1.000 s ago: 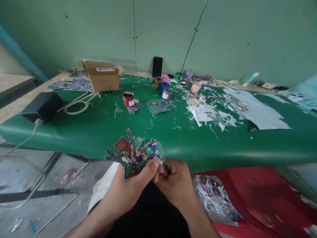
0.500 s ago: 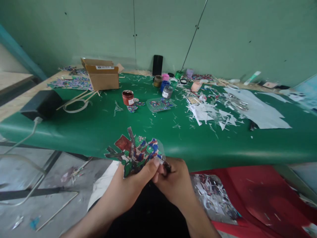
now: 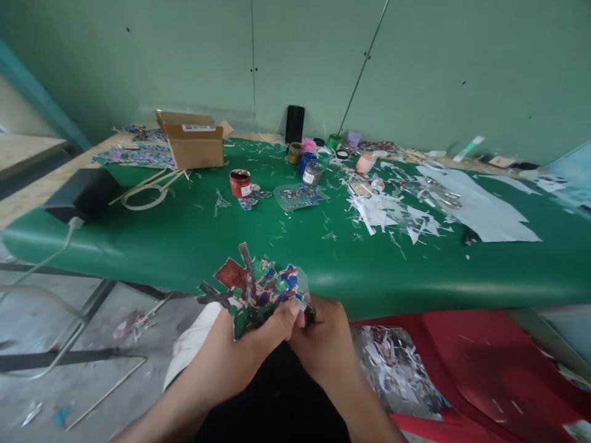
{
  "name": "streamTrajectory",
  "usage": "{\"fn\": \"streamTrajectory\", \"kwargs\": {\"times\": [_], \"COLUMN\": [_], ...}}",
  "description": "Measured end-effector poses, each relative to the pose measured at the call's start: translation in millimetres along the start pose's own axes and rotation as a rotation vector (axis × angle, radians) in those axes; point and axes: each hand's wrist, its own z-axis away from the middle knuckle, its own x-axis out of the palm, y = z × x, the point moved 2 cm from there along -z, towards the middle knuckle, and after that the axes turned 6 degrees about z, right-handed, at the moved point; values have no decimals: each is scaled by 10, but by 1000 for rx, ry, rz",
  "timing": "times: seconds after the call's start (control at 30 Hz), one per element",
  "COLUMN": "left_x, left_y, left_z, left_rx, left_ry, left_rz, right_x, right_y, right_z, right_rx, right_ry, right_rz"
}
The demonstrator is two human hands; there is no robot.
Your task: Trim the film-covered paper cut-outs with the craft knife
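Note:
My left hand is closed on a painted cutout, with the thumb pressed on its near edge. The cutout is an irregular shape in dark red, green, blue and grey, with a strip of clear film along its right side. My right hand is closed at that right edge, around what looks like small scissors. Only a dark handle and a bit of metal show; the fingers hide the rest. Both hands meet in front of the table's near edge, above my lap.
On the green-covered table stand a cardboard box, a black block, a red paint jar, a grey jar and a phone. White scraps lie right. Below is a red chair with a scrap-filled tray.
The view has shifted slightly. Both hands and the cutout sit a little lower in the picture; the grip looks the same.

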Motion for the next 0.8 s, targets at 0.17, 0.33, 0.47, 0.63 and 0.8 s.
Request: {"fn": "streamTrajectory", "kwargs": {"times": [0.17,0.33,0.47,0.63,0.8], "left_x": [9,70,116,183,263], "left_y": [-16,12,71,104,79], "left_z": [25,29,21,50,94], "left_rx": [9,12,-29,-26,-37], "left_ry": [-11,46,86,105,83], "left_rz": [-10,77,143,193,240], "right_x": [5,-20,-45,-56,-1], "right_y": [7,12,-12,-45,-10], "right_z": [21,48,59,71,71], "right_rx": [7,-130,-248,-261,-257], "right_ry": [-11,100,175,292,418], "right_rz": [39,215,392,529,511]}}
